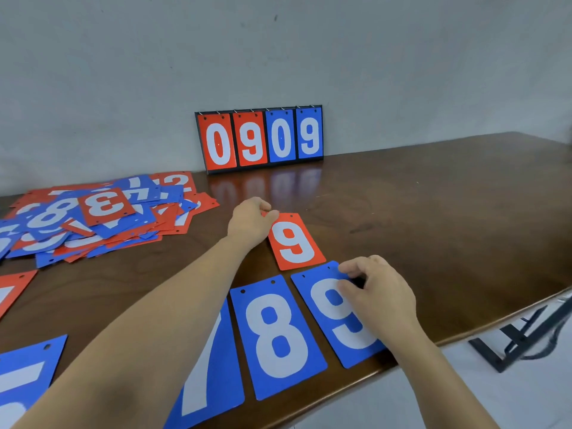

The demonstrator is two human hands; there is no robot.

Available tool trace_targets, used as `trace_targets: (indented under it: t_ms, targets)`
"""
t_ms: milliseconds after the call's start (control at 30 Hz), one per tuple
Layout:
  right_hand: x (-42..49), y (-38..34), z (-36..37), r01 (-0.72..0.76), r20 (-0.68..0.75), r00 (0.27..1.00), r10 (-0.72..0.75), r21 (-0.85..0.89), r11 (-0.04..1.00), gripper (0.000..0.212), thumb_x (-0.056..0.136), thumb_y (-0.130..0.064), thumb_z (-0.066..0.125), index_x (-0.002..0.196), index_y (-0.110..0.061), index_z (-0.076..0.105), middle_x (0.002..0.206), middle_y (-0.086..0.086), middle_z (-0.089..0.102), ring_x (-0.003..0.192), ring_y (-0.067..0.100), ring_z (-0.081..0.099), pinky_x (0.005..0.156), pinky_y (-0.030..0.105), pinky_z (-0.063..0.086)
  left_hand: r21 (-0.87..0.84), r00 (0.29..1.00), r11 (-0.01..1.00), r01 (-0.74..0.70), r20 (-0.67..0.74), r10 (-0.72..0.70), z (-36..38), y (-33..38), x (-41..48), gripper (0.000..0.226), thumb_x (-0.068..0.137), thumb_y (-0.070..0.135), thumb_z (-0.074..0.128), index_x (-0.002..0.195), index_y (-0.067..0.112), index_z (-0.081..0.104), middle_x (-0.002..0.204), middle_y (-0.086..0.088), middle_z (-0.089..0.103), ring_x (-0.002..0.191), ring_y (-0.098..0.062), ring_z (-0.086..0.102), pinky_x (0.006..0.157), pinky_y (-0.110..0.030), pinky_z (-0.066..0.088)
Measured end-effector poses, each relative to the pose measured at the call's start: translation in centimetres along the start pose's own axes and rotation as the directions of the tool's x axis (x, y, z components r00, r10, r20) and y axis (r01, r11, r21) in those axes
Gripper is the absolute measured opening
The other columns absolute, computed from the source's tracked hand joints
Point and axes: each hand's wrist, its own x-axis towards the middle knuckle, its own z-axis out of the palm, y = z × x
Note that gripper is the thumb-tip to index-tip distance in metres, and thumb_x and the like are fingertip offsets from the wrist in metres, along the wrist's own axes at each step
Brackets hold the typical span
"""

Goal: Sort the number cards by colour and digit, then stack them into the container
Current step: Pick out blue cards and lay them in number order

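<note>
- The left hand [252,222] reaches forward across the table [433,212] with the forearm stretched out. Its thumb and curled fingers pinch the far left corner of the red 9 card [294,243].
- The right hand [377,292] sits nearer the table's front edge. Its fingers are bent, with the thumb on the face of the blue 9 card [328,308] and the index finger hooked at the card's far right edge, nipping it.
- A black scoreboard stand [260,139] leans at the wall. Cards hang from rings along its top, showing red 0, red 9, blue 0 and blue 9.
- The red 9 card lies flat mid-table, just beyond the blue 9 card. Its long axis runs away from the person, its holed end points toward the wall, and its digit reads upright.
- The blue 7 card [213,366], blue 8 card [278,335] and blue 9 card lie side by side along the near edge. Their holed ends point away and their tops lean slightly left.
- A loose pile of cards [93,218], red and blue at mixed angles, covers the table's far left.
- A red card [12,292] and a blue card [28,376] lie at the left border.
</note>
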Motion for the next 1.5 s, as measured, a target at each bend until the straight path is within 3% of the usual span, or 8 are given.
trace_targets:
  t_ms: [300,667,767,900,967,1067,1267,1500]
  targets:
    - [0.3,-0.3,-0.7,-0.032,-0.03,0.999,0.037,0.159,0.987,0.015,0.092,-0.019,0.059,0.093,-0.034,0.061,0.096,-0.014,0.061,0.082,0.003,0.058,0.068,0.02,0.05,0.15,0.998,0.988,-0.035,-0.038,0.042,-0.6,0.2,-0.4,0.041,0.091,0.038,0.064,0.124,0.014,0.058,0.129,-0.008,0.054,0.109,-0.022,0.059,0.086,-0.03,0.048]
    - [3.4,-12.1,0.2,0.185,0.061,0.977,-0.207,0.254,0.949,0.011,0.09,-0.019,0.061,0.091,-0.026,0.069,0.085,-0.013,0.066,0.086,0.01,0.063,0.078,0.037,0.055,0.139,0.981,0.99,-0.028,-0.185,0.054,-13.5,-4.1,-4.2,0.024,0.093,0.03,0.061,0.109,0.014,0.066,0.113,-0.003,0.065,0.096,-0.014,0.059,0.076,-0.026,0.045]
    - [4.9,-15.2,2.7,0.213,0.171,0.96,-0.221,0.062,0.975,0.023,0.092,-0.029,0.06,0.113,-0.023,0.064,0.105,-0.008,0.064,0.105,0.015,0.06,0.091,0.039,0.051,0.166,0.966,0.986,0.008,-0.257,0.035,-18.4,-7.9,-5.3,0.021,0.094,0.025,0.059,0.107,0.011,0.068,0.114,-0.002,0.065,0.097,-0.012,0.054,0.079,-0.026,0.039]
    - [7.8,-15.7,6.1,0.055,0.297,0.95,0.092,-0.451,0.891,0.044,0.095,-0.033,0.048,0.134,-0.013,0.047,0.14,0.012,0.043,0.129,0.033,0.039,0.105,0.047,0.038,0.281,0.946,0.958,0.064,-0.322,0.031,-23.7,-13.7,-6.1,0.026,0.089,0.032,0.065,0.11,0.016,0.069,0.117,-0.002,0.066,0.104,-0.02,0.056,0.086,-0.035,0.046]
    - [8.6,-15.0,7.3,0.023,0.347,0.921,0.175,-0.498,0.867,0.034,0.093,-0.025,0.044,0.122,-0.01,0.054,0.14,0.014,0.047,0.126,0.034,0.043,0.099,0.042,0.039,0.39,0.949,0.917,0.086,-0.312,0.044,-24.8,-15.6,-6.0,0.035,0.085,0.041,0.067,0.115,0.024,0.067,0.126,-0.002,0.061,0.118,-0.027,0.05,0.096,-0.046,0.044]
    - [8.7,-14.5,8.1,0.077,0.372,0.919,0.128,-0.489,0.869,0.019,0.091,-0.014,0.04,0.096,-0.011,0.059,0.123,0.014,0.062,0.11,0.032,0.057,0.083,0.03,0.044,0.483,0.97,0.875,0.041,-0.229,0.081,-24.7,-16.7,-5.6,0.054,0.08,0.053,0.068,0.128,0.029,0.059,0.141,0.001,0.05,0.132,-0.028,0.036,0.104,-0.05,0.032]
    - [8.1,-16.8,8.3,0.037,0.306,0.944,0.119,-0.459,0.888,0.036,0.096,-0.023,0.043,0.13,-0.01,0.049,0.136,0.013,0.052,0.126,0.034,0.044,0.098,0.038,0.04,0.532,0.993,0.841,-0.1,0.002,0.117,-22.8,-17.3,-3.6,0.076,0.08,0.064,0.063,0.146,0.036,0.036,0.157,0.003,0.026,0.144,-0.022,0.019,0.115,-0.048,0.016]
    - [5.7,-25.3,13.8,0.283,0.456,0.876,-0.16,-0.216,0.934,0.051,0.095,-0.045,0.05,0.14,-0.021,0.041,0.142,0.006,0.047,0.125,0.027,0.048,0.102,0.039,0.042,0.522,0.987,0.841,-0.145,0.023,0.156,-23.2,-19.1,-3.6,0.078,0.084,0.065,0.056,0.149,0.034,0.028,0.159,0.002,0.022,0.146,-0.022,0.016,0.117,-0.046,0.013]
